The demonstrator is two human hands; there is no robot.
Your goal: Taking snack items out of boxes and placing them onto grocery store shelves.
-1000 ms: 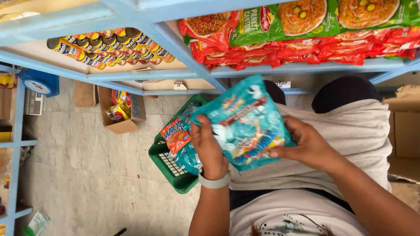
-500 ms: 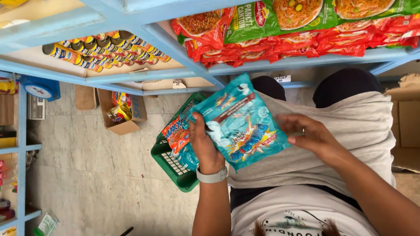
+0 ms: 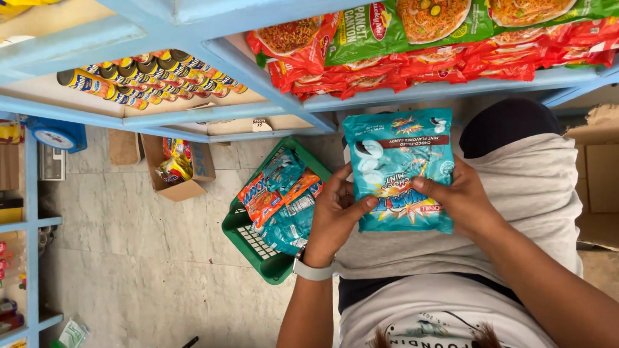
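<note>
A teal candy bag [image 3: 401, 168] is held flat over my lap in front of me. My left hand [image 3: 334, 215] grips its left edge with the thumb on the front. My right hand [image 3: 461, 196] holds its right side, thumb across the lower front. Just left of my left hand stands a green plastic basket [image 3: 251, 243] on the floor, filled with more teal and orange candy bags [image 3: 281, 198]. A pale band sits on my left wrist.
A blue shelf [image 3: 417, 93] above carries red and green noodle packets [image 3: 442, 36]. A lower blue shelf holds rows of yellow-labelled cans [image 3: 152, 80]. A small cardboard box [image 3: 177, 166] of snacks and a blue scale [image 3: 57, 135] sit on the tiled floor. More cartons stand at right.
The teal bag has turned from tilted to upright and moved right. My right hand slid from its edge onto its right side.
</note>
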